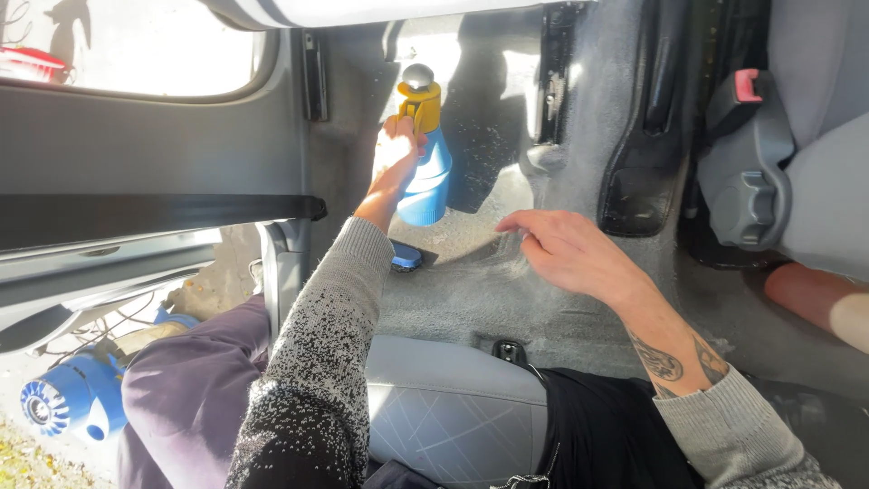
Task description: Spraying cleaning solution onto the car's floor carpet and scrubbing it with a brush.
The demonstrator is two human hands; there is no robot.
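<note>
My left hand grips a blue spray bottle with a yellow trigger head and a silver cap, held over the grey car carpet. Its nozzle points toward the far, sunlit part of the floor. My right hand hovers flat just above the carpet, fingers spread and holding nothing. The carpet between the hands is speckled with white foam or droplets. Both arms wear grey speckled sleeves, and a tattoo shows on the right forearm.
A small blue object lies on the carpet under my left forearm. A grey seat base with a red buckle stands at the right. The open car door is left, with a blue round-headed device outside on the ground.
</note>
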